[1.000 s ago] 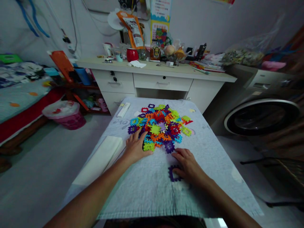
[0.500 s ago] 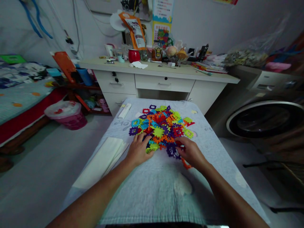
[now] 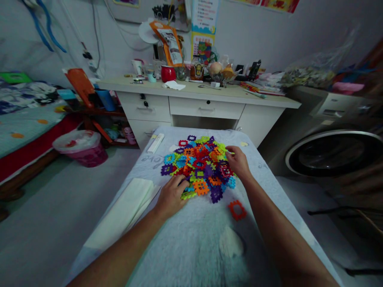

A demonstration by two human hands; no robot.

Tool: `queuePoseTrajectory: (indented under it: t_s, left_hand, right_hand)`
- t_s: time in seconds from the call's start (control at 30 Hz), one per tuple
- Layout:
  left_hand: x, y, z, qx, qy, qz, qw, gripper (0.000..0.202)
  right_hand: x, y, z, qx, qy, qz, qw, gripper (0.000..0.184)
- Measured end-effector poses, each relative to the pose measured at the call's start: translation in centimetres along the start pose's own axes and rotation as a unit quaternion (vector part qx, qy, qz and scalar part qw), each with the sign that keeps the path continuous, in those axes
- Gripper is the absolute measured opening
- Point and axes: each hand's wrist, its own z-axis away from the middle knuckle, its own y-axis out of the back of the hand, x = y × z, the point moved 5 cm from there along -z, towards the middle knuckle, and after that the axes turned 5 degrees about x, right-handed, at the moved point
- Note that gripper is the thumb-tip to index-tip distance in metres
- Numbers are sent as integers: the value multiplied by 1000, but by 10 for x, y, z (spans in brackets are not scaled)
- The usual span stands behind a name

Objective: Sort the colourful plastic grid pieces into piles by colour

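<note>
A heap of colourful square plastic interlocking tiles (image 3: 201, 165) lies on a pale cloth-covered table (image 3: 191, 235). My left hand (image 3: 172, 195) rests at the near left edge of the heap, fingers curled onto the green and purple tiles there. My right hand (image 3: 237, 161) reaches over the heap's right side, fingers bent down on the tiles at the far right. One red tile (image 3: 237, 209) lies alone on the cloth, nearer to me than the heap and beside my right forearm.
A folded white cloth (image 3: 124, 209) lies along the table's left edge, and a white tube (image 3: 156, 142) at its far left. Beyond stands a cluttered white desk (image 3: 197, 101). A pink bin (image 3: 80, 146) and bed are left; a washing machine (image 3: 332, 153) is right.
My right hand moved from the near side of the heap up to its far right side, leaving a red tile on the cloth. My left hand has stayed at the heap's near left edge.
</note>
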Motion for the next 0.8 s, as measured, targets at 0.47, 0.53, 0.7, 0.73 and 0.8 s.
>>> queuePoseTrajectory:
  t_s: [0.47,0.53,0.7,0.73,0.8]
  left_hand:
    - [11,39,-62,96,68,120,986,10]
    - [15,35,-80,76,56,110,989,12]
    - [12,20,-97,115,42,65,990,55]
    - [9,17,-95,124,43,57,990,57]
    - [-3,15,-86,146,57,40,987,53]
  right_hand:
    - [101,-25,-22,-110,-153,203,961,54]
    - [94,-36,-21,-125,-125,152,972,51]
    - [80,-46,-12,-95,-113,5,989,48]
    - [76,-48,-9,-96,-103,-19,990,47]
    - [63,-51,-5,-109,-74,-60,989,40]
